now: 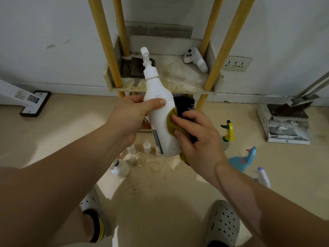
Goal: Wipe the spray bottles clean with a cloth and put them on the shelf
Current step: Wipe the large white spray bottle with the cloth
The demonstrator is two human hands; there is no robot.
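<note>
A tall white spray bottle [159, 111] is held upright in front of the shelf [178, 75]. My left hand [131, 114] grips its body, thumb across the front. My right hand [197, 138] presses a yellow-and-dark cloth [171, 123] against the bottle's right side, with the fingers curled over the cloth. More spray bottles stand on the floor to the right: a clear one with a yellow-green head [227, 134], a blue one [243, 160] and a white one with a blue cap [263, 177].
The shelf tray has yellow wooden posts [105, 41], dark cloths [131, 68] at its left and a white controller [195, 59] at its right. Several small bottles [146, 146] and a round white one [121, 168] stand on the floor below. A dustpan set [286, 125] sits right, a mop head [34, 103] left.
</note>
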